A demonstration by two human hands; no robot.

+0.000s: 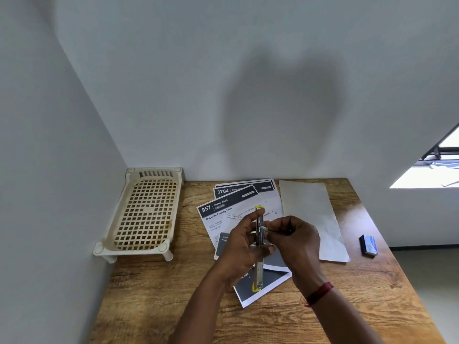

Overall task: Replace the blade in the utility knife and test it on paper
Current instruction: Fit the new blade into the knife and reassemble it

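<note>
Slim yellow-tipped metal utility knife (259,269), long axis near-to-far over wooden bench (173,294); left grip (242,247) wraps mid-body, right grip (295,242) pinches its middle; printed paper sheets (223,212) beneath.

It looked like a spare corner of a home or small office, made over for desk work. A wooden table (173,294) stood pushed into the angle of bare, pale grey walls (223,70). On it lay a cream plastic rack (134,252), numbered printed sheets (223,207), a blank sheet (310,214) and a small blue box (368,245). A window (432,175) let in daylight at the right.
</note>
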